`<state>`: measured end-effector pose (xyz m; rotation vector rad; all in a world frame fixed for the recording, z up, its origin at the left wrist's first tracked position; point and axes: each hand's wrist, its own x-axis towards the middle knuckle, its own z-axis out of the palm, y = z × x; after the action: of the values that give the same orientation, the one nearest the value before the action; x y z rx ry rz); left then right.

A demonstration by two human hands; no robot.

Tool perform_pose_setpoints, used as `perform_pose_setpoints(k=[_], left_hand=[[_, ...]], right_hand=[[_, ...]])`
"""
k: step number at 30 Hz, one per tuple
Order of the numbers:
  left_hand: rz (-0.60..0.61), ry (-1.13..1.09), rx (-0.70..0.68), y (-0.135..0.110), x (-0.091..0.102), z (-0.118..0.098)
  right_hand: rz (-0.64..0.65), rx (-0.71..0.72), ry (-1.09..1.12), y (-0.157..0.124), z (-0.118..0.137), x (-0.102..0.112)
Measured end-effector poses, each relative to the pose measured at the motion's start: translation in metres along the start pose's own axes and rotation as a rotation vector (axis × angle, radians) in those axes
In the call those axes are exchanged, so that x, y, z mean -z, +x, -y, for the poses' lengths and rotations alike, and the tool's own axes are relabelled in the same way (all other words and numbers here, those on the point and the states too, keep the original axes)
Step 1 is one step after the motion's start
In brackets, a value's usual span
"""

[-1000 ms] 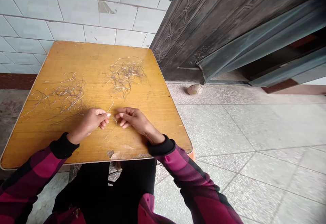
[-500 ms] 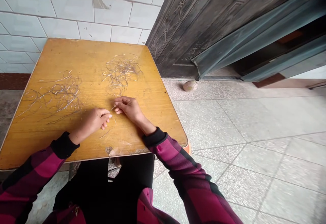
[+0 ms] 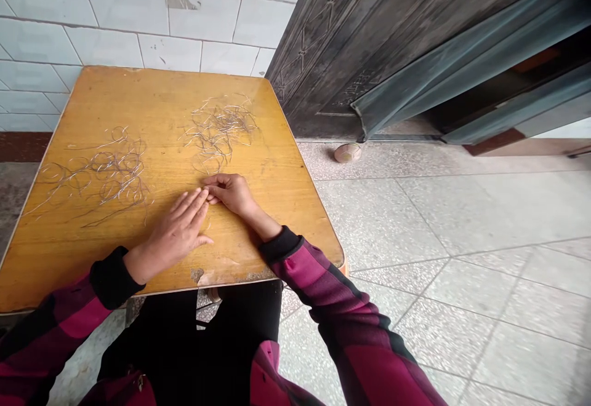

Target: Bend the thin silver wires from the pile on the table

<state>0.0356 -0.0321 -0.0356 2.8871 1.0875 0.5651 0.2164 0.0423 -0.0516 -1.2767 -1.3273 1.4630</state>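
At the far left, the white tile wall [image 3: 41, 37] rises behind my yellow wooden tabletop [image 3: 286, 221], with its worn, chipped near edge. On the left half of the table lies a loose tangle of thin silvery strands [image 3: 108, 175], which could be fine wire or hair; I can't tell which. They curl into open loops and trail out in long, wispy ends, crossing one another in a flat, airy mess. My left hand [image 3: 178, 230], coming out of a magenta-and-black checked sleeve [image 3: 78, 314] with a black cuff, lies open and palm down on the bare wood, its fingers spread and pointing toward the middle of the table. Its fingertips end just beside my right hand. Farther up, near the middle of the table, sits a second tangle [image 3: 219, 129], denser and more knotted at its centre, with short ends sticking out all around. My right hand [image 3: 231, 195], in its matching sleeve [image 3: 314, 283], rests just below that tangle with the thumb and fingers drawn together, though I can't tell whether a strand lies between them. Off to the right, a dark embossed metal door [image 3: 369, 43] stands above the speckled tile floor [image 3: 415, 227].
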Motion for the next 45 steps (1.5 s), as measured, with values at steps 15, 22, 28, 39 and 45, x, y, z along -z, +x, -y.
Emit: perform_pose_setpoints(k=[15,22,28,39,45], left_hand=[[0.088,0.045,0.008,-0.004,-0.020,-0.008],[0.015,-0.124,0.065,-0.007,0.004,0.007],[-0.128,-0.160,0.199,-0.005,0.024,0.024],[-0.557,-0.041,0.443,-0.016,0.067,0.066],[-0.442,-0.003,0.638,-0.043,0.093,0.079]], right_hand=[[-0.013,0.325,-0.472,-0.001,0.003,0.002],[-0.062,0.382,-0.570,-0.007,0.005,0.014],[-0.158,0.500,-0.675,-0.024,0.020,0.032],[0.194,0.700,-0.693,-0.094,0.017,0.014],[0.286,0.847,-1.115,-0.114,-0.003,-0.014]])
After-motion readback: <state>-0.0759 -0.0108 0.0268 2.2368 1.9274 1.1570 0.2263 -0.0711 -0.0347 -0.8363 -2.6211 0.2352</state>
